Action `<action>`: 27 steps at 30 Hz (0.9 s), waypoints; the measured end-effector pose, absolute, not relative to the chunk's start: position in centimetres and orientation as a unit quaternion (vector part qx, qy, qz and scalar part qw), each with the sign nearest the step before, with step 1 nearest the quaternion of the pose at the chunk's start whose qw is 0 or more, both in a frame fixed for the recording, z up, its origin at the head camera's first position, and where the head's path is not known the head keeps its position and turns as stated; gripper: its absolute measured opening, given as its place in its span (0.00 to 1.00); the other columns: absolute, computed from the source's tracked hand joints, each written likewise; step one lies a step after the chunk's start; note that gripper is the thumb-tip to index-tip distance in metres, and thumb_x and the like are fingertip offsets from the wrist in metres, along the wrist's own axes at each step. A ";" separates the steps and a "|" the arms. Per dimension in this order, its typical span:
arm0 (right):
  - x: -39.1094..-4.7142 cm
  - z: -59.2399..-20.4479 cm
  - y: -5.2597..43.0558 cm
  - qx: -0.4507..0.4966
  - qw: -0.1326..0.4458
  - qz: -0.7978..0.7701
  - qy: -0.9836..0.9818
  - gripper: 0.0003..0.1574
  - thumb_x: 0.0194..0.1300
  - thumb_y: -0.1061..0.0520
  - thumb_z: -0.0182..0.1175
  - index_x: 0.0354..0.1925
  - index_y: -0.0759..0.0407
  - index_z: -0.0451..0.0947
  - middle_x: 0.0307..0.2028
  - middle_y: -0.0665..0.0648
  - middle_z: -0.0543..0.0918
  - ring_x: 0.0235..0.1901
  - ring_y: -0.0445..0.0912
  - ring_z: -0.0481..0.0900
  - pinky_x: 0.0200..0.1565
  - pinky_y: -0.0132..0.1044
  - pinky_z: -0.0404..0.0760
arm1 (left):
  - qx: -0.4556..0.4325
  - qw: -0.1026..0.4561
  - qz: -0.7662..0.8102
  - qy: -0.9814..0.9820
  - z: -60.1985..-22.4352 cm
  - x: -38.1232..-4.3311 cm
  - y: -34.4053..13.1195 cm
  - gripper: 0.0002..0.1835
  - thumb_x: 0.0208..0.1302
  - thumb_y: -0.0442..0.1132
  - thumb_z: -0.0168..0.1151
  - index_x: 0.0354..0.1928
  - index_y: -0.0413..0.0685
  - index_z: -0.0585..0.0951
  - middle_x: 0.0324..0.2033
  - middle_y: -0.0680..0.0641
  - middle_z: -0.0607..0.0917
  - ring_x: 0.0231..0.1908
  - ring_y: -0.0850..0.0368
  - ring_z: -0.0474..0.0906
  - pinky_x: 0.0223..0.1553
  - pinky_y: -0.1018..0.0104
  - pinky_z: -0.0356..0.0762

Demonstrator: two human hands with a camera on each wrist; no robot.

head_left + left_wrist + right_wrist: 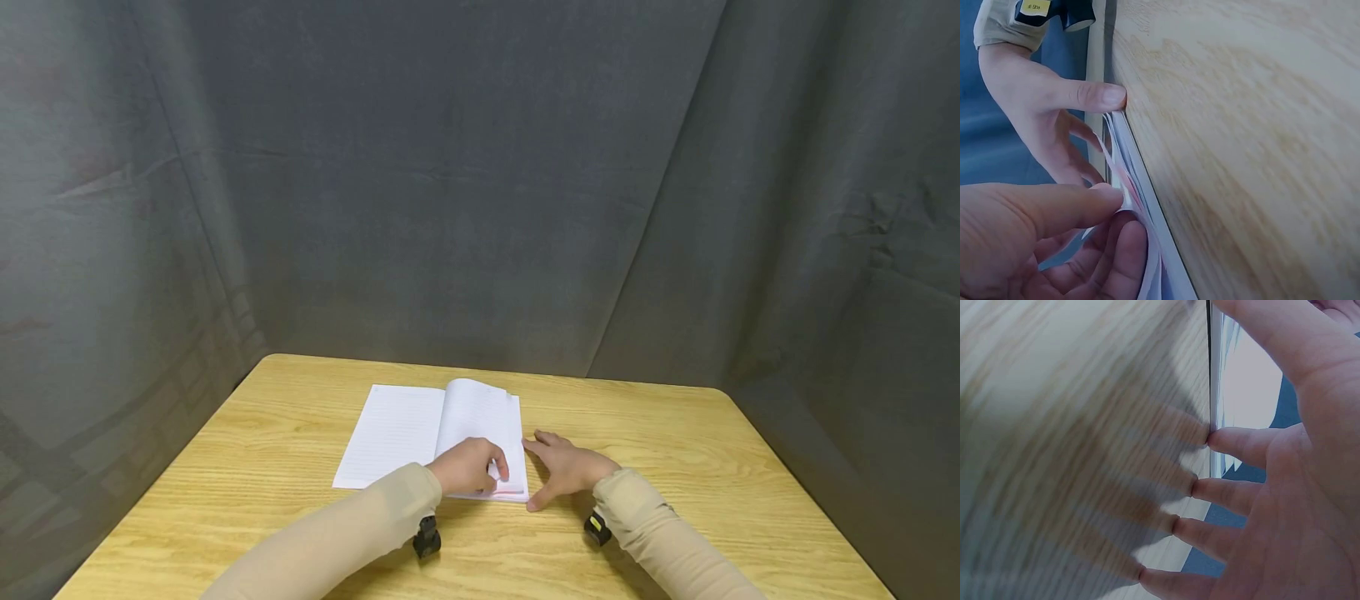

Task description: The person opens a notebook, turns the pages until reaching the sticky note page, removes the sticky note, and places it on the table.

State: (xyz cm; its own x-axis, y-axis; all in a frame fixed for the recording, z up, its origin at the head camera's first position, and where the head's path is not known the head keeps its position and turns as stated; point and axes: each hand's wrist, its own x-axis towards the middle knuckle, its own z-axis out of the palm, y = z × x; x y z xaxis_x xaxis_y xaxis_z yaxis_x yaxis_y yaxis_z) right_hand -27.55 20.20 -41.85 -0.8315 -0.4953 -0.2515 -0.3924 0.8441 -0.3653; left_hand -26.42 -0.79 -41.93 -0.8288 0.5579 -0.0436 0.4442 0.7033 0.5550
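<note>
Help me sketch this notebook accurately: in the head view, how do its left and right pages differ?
The left page lies flat; the right page bulges upward. The left grip overlies the right page, whereas only a sleeve crosses the left page's lower corner. Both are white.

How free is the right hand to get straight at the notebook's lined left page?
Probably not very: the left hand and the curved pages it pinches stand between the right hand and that lined left page.
</note>
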 end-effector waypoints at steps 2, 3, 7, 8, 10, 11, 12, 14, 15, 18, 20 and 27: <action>-27.5 -41.9 20.2 -0.234 0.170 -0.153 0.945 0.66 0.40 0.35 0.71 0.70 0.58 0.52 0.68 0.69 0.49 0.67 0.63 0.48 0.59 0.60 0.58 | 0.268 0.105 0.282 0.915 -41.9 -26.4 -0.8 0.09 0.49 0.28 0.65 0.28 0.53 0.81 0.17 0.55 0.72 0.18 0.64 0.65 0.21 0.72 0.66; -27.5 -41.9 20.2 -0.234 0.170 -0.153 0.945 0.66 0.40 0.35 0.71 0.70 0.58 0.52 0.68 0.69 0.49 0.67 0.63 0.48 0.59 0.60 0.58 | 0.265 0.107 0.291 0.913 -41.9 -26.5 -0.8 0.09 0.50 0.28 0.65 0.28 0.52 0.81 0.17 0.55 0.73 0.17 0.64 0.66 0.21 0.72 0.66; -27.5 -41.8 20.3 -0.233 0.171 -0.152 0.945 0.66 0.40 0.35 0.71 0.70 0.58 0.52 0.68 0.69 0.49 0.66 0.63 0.48 0.58 0.60 0.59 | 0.260 0.093 0.319 0.907 -41.5 -26.5 -1.1 0.08 0.52 0.28 0.63 0.32 0.50 0.82 0.19 0.55 0.73 0.19 0.64 0.67 0.21 0.72 0.67; -27.5 -41.8 20.3 -0.234 0.171 -0.152 0.945 0.66 0.40 0.35 0.71 0.70 0.58 0.52 0.68 0.69 0.49 0.66 0.63 0.49 0.58 0.61 0.59 | 0.260 0.088 0.327 0.904 -41.3 -26.5 -1.3 0.08 0.52 0.28 0.63 0.33 0.49 0.82 0.19 0.55 0.73 0.19 0.64 0.67 0.21 0.72 0.67; -27.5 -41.8 20.3 -0.235 0.170 -0.152 0.945 0.66 0.40 0.35 0.71 0.69 0.59 0.52 0.68 0.69 0.49 0.66 0.64 0.49 0.58 0.61 0.59 | 0.264 0.071 0.341 0.900 -40.7 -26.4 -1.7 0.09 0.52 0.28 0.62 0.34 0.48 0.82 0.20 0.55 0.73 0.21 0.63 0.67 0.22 0.71 0.67; -27.5 -41.8 20.3 -0.235 0.170 -0.152 0.945 0.67 0.40 0.35 0.71 0.69 0.59 0.52 0.68 0.69 0.49 0.66 0.64 0.49 0.58 0.61 0.58 | 0.263 0.067 0.350 0.897 -40.3 -26.3 -2.0 0.09 0.53 0.28 0.62 0.35 0.48 0.82 0.21 0.55 0.74 0.22 0.63 0.67 0.22 0.71 0.67; -27.5 -41.8 20.3 -0.235 0.170 -0.152 0.945 0.67 0.40 0.35 0.71 0.69 0.59 0.52 0.68 0.69 0.49 0.66 0.64 0.49 0.58 0.61 0.58 | 0.263 0.057 0.355 0.896 -39.9 -26.3 -2.2 0.09 0.53 0.29 0.62 0.35 0.49 0.82 0.21 0.55 0.74 0.22 0.63 0.67 0.23 0.71 0.67; -27.5 -41.9 20.3 -0.237 0.168 -0.152 0.945 0.67 0.39 0.35 0.71 0.69 0.60 0.52 0.68 0.70 0.50 0.66 0.64 0.49 0.58 0.61 0.58 | 0.257 0.045 0.371 0.891 -39.2 -26.1 -2.9 0.09 0.53 0.30 0.62 0.35 0.51 0.82 0.21 0.54 0.75 0.23 0.63 0.68 0.22 0.70 0.68; -27.5 -41.9 20.3 -0.236 0.169 -0.152 0.945 0.67 0.39 0.35 0.71 0.69 0.59 0.52 0.68 0.70 0.49 0.66 0.64 0.48 0.59 0.60 0.58 | 0.254 0.042 0.382 0.888 -38.8 -25.9 -3.2 0.08 0.54 0.30 0.62 0.34 0.52 0.82 0.21 0.54 0.75 0.22 0.63 0.68 0.22 0.70 0.69; -27.6 -41.9 20.4 -0.236 0.172 -0.152 0.944 0.67 0.40 0.34 0.71 0.70 0.59 0.52 0.68 0.69 0.49 0.67 0.63 0.47 0.59 0.60 0.57 | 0.239 0.026 0.404 0.883 -37.8 -25.5 -4.4 0.09 0.55 0.31 0.62 0.33 0.55 0.81 0.20 0.52 0.74 0.20 0.62 0.69 0.20 0.68 0.70; -27.6 -42.0 20.4 -0.238 0.174 -0.155 0.943 0.67 0.40 0.34 0.71 0.70 0.59 0.51 0.68 0.69 0.48 0.67 0.64 0.47 0.59 0.60 0.56 | 0.231 0.012 0.411 0.882 -37.2 -25.3 -5.2 0.09 0.55 0.31 0.62 0.33 0.55 0.81 0.20 0.52 0.74 0.19 0.61 0.69 0.20 0.68 0.70; -27.4 -41.6 20.5 -0.241 0.183 -0.171 0.938 0.67 0.42 0.36 0.71 0.70 0.59 0.49 0.69 0.70 0.46 0.67 0.64 0.45 0.58 0.62 0.57 | 0.208 -0.043 0.406 0.889 -36.2 -24.7 -8.0 0.08 0.54 0.31 0.62 0.35 0.52 0.80 0.22 0.54 0.76 0.24 0.59 0.70 0.22 0.67 0.69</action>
State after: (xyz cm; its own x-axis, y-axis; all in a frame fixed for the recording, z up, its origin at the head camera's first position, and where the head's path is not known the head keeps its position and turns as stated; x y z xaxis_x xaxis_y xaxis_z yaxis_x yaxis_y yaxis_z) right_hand -27.43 20.55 -41.59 -0.8162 -0.5152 -0.2616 -0.3900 0.8253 -0.4085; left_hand -24.69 -8.02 -36.25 -0.9096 0.3356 0.2449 0.4049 0.5840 0.7036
